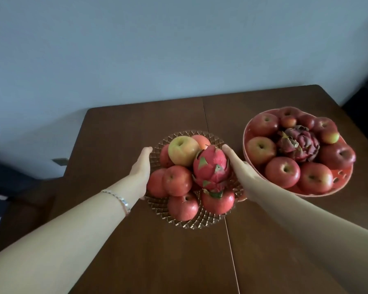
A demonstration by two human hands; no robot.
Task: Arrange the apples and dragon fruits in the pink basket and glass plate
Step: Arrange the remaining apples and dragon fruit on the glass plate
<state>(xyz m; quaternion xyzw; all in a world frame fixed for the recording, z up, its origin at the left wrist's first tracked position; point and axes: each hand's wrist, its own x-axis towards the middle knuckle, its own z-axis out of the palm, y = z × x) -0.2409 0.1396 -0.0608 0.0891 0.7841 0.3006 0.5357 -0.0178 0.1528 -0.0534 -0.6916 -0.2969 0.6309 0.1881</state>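
A glass plate (191, 223) sits mid-table, piled with several red apples, one yellow-green apple (183, 150) and a bright pink dragon fruit (210, 168) on top. My left hand (141, 168) grips the plate's left rim and my right hand (240, 168) grips its right rim, fingers under the edge. To the right stands the pink basket (248, 132), with several red apples ringed around a dark dragon fruit (297, 144).
The brown wooden table (157, 262) has a seam down its middle and butts against a pale wall. Its left edge is near my left forearm; a dark chair (13, 187) stands beyond it. The basket almost touches the plate's right side.
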